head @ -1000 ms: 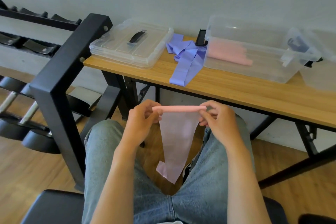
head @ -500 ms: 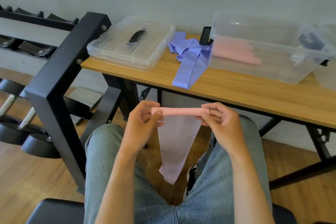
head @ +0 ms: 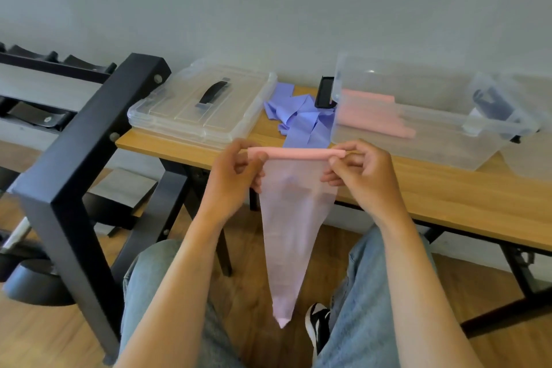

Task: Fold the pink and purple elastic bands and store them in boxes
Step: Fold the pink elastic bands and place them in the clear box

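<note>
The left hand (head: 236,176) and right hand (head: 363,172) are each pinching an end of the rolled top of a thin pink elastic band (head: 294,218), its loose tail hanging between the knees. Behind, a crumpled purple elastic band (head: 301,121) is lying on the wooden counter (head: 448,188) beside a clear plastic box (head: 418,116) apparently holding folded pink bands (head: 373,113).

Pink band (head: 294,218), purple bands (head: 301,121), clear boxes (head: 424,128), tan table (head: 448,185).

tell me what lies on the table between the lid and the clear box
A loose heap of purple bands and a small black object by the box, right of the lid, in the head view.
</note>
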The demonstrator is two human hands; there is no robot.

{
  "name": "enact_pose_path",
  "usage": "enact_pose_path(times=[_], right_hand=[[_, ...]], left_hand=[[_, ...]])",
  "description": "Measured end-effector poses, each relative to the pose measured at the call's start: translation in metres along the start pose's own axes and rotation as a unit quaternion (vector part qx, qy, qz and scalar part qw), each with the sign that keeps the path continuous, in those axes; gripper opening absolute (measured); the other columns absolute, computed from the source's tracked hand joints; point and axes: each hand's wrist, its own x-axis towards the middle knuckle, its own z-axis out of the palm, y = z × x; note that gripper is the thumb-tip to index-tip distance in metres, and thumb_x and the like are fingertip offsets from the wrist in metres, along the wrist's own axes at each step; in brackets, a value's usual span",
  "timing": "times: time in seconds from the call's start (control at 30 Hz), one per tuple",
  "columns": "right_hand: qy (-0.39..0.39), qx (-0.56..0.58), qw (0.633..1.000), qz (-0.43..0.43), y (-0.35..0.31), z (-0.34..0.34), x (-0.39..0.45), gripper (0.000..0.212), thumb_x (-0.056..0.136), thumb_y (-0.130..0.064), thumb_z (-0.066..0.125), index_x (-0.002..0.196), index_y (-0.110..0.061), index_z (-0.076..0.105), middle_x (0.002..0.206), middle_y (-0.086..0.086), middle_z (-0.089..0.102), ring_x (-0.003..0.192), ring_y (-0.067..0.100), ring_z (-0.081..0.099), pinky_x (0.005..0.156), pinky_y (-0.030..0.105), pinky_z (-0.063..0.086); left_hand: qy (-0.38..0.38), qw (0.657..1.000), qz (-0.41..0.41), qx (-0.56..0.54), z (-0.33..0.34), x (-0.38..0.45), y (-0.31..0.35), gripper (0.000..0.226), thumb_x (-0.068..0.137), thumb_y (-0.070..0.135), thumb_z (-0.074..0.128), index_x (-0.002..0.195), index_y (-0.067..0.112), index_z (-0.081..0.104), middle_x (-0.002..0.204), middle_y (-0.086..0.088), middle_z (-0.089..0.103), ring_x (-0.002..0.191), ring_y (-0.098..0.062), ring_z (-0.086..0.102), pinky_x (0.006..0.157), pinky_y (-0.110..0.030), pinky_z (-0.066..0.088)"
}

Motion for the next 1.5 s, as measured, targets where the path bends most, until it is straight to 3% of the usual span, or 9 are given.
enact_pose_path(times=[0.13, 0.3, 0.43, 0.53, 0.67, 0.83, 1.1, 1.3, 1.5], right_hand=[[0.029, 0.096, 0.994, 0.037, -0.010, 0.003, 0.043, 0.016, 0.102, -0.020, 0.065, 0.091, -0.007, 0.067, 0.078, 0.016, 0.078, 0.076, 0.031, 0.079, 0.066, 0.034, 0.063], [-0.006, 0.042, 0.999, 0.029, 0.003, -0.004, 0.078, 0.006, 0.098, -0.007, 0.068, 0.093, -0.008, 0.066, 0.084, 0.018, 0.078, 0.077, 0.029, 0.079, 0.067, 0.033, 0.064], [-0.040, -0.009, 0.998, 0.039, 0.022, -0.015, 0.094, 0.011, 0.095, -0.002, 0.072, 0.104, -0.008, 0.069, 0.096, 0.012, 0.080, 0.086, 0.023, 0.080, 0.075, 0.031, 0.063], [-0.054, -0.025, 0.997, 0.044, 0.033, -0.021, 0.097, 0.016, 0.092, -0.002, 0.075, 0.098, -0.016, 0.073, 0.090, 0.003, 0.081, 0.085, 0.021, 0.079, 0.076, 0.031, 0.062], [-0.061, -0.051, 0.996, 0.027, 0.042, -0.029, 0.096, 0.012, 0.092, -0.005, 0.075, 0.104, -0.009, 0.074, 0.081, 0.006, 0.080, 0.072, 0.026, 0.078, 0.067, 0.033, 0.063], [-0.049, -0.093, 0.994, 0.009, 0.047, -0.042, 0.101, 0.013, 0.093, -0.014, 0.074, 0.106, -0.014, 0.075, 0.072, 0.009, 0.074, 0.058, 0.025, 0.070, 0.057, 0.032, 0.059], [-0.027, 0.019, 0.999, 0.040, 0.061, -0.037, 0.093, 0.020, 0.086, 0.000, 0.077, 0.102, -0.012, 0.077, 0.079, 0.012, 0.079, 0.070, 0.020, 0.077, 0.067, 0.022, 0.061], [-0.024, 0.052, 0.996, 0.062, 0.060, -0.038, 0.092, 0.023, 0.080, -0.008, 0.081, 0.103, -0.007, 0.078, 0.085, 0.014, 0.080, 0.079, 0.026, 0.078, 0.075, 0.026, 0.063], [-0.009, 0.028, 0.998, 0.061, 0.061, -0.038, 0.092, 0.033, 0.082, -0.003, 0.080, 0.112, -0.014, 0.075, 0.094, 0.007, 0.081, 0.085, 0.019, 0.079, 0.077, 0.022, 0.061]], left_hand=[[0.021, 0.989, -0.076, -0.121, 0.009, 0.049, 0.009, 0.020, 0.100, 0.028, 0.067, 0.104, 0.009, 0.067, 0.080, -0.009, 0.073, 0.071, -0.018, 0.069, 0.064, -0.033, 0.060], [-0.047, 0.993, -0.052, -0.090, 0.003, 0.093, -0.001, 0.015, 0.099, 0.010, 0.067, 0.109, 0.000, 0.064, 0.085, -0.011, 0.073, 0.076, -0.018, 0.072, 0.069, -0.031, 0.062], [-0.109, 0.989, -0.062, -0.084, 0.004, 0.104, -0.017, 0.027, 0.093, 0.002, 0.072, 0.117, 0.013, 0.067, 0.104, -0.012, 0.076, 0.089, -0.020, 0.076, 0.077, -0.031, 0.063], [-0.120, 0.992, -0.026, -0.006, 0.008, 0.107, -0.028, 0.028, 0.090, 0.004, 0.077, 0.113, 0.018, 0.072, 0.101, 0.000, 0.079, 0.093, -0.016, 0.076, 0.079, -0.023, 0.060], [-0.115, 0.990, 0.013, 0.082, 0.017, 0.111, -0.041, 0.014, 0.095, 0.018, 0.073, 0.107, 0.024, 0.072, 0.090, 0.001, 0.077, 0.081, -0.023, 0.074, 0.078, -0.034, 0.062], [-0.139, 0.970, 0.073, 0.186, 0.023, 0.122, -0.043, 0.008, 0.101, 0.033, 0.063, 0.109, 0.031, 0.065, 0.084, 0.010, 0.073, 0.076, -0.010, 0.064, 0.073, -0.020, 0.049], [-0.155, 0.988, -0.015, -0.008, 0.021, 0.128, -0.041, 0.017, 0.096, 0.013, 0.070, 0.113, 0.015, 0.073, 0.075, -0.015, 0.066, 0.056, -0.014, 0.053, 0.056, -0.021, 0.047], [-0.145, 0.989, -0.025, -0.026, 0.023, 0.127, -0.043, 0.014, 0.098, 0.014, 0.067, 0.107, 0.005, 0.073, 0.077, -0.014, 0.073, 0.063, -0.020, 0.066, 0.065, -0.026, 0.058], [-0.144, 0.989, -0.023, -0.010, 0.020, 0.127, -0.048, 0.033, 0.093, 0.013, 0.074, 0.125, 0.013, 0.067, 0.089, -0.016, 0.074, 0.080, -0.020, 0.074, 0.080, -0.025, 0.060]])
